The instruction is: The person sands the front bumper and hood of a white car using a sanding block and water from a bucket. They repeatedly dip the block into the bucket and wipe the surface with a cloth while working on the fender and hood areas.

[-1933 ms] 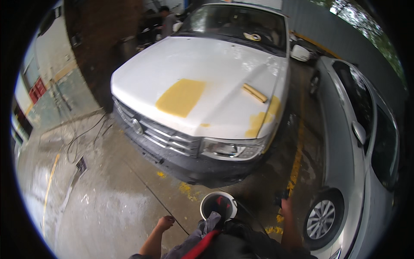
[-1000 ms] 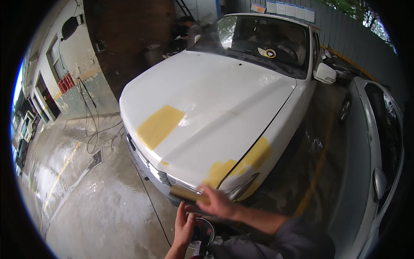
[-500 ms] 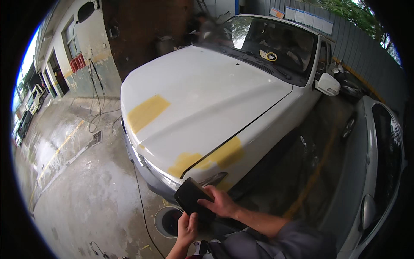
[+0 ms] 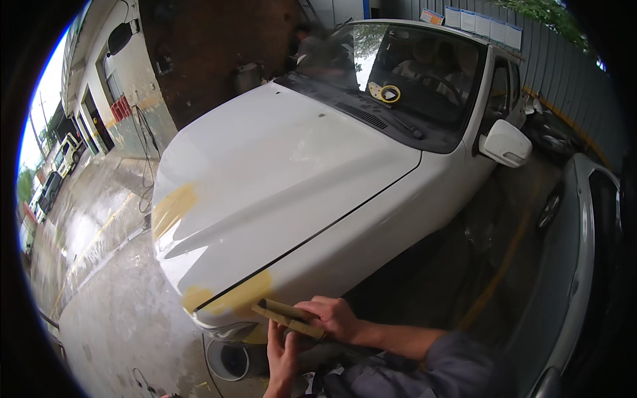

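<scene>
Head view: left grip (image 4: 284,355) and right grip (image 4: 337,320) clasp an oblong, yellowish block (image 4: 286,320) (partly dark).

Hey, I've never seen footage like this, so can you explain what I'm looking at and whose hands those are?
There's no robot here: the bare hands belong to the person wearing the camera. It sits on their head and looks down, and its fisheye lens bends straight edges near the rim.

In front is a white vehicle with yellowish patches on its hood and front corner. The right hand holds a flat, tan block. The left hand is at the block's lower edge; whether it grips is hard to tell.

Below the front corner, a pale bucket stands on the floor. A silver car is at right.
</scene>
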A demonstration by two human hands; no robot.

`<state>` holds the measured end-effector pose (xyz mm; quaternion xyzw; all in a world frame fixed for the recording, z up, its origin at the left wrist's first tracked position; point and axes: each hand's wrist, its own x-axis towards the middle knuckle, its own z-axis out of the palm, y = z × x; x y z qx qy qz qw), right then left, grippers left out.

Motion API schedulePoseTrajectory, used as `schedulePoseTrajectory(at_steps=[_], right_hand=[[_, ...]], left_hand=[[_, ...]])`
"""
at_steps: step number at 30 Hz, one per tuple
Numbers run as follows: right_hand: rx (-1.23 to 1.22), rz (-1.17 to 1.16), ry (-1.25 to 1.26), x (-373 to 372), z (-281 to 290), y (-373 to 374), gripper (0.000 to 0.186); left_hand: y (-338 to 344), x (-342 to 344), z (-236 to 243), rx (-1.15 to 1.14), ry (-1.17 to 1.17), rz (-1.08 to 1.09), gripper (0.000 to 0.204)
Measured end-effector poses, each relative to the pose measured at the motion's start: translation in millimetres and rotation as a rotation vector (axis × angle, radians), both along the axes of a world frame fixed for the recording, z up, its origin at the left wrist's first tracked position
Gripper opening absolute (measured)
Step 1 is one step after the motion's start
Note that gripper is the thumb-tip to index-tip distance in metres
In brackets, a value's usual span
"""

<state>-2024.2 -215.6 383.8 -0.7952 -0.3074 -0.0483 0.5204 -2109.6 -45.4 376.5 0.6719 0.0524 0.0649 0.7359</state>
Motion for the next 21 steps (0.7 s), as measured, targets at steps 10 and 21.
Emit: schedulePoseTrajectory(at_steps=[10,21], right_hand=[[0.122,-0.007,0.204,91,26,-154,0.017],[0.129,0.186,0.284,162,40,-208,0.016]], left_hand=[[-136,81,35,-0.31,0.121,-0.239,0.04],[-186,141,53,-0.36,0.289,-0.111,0.036]])
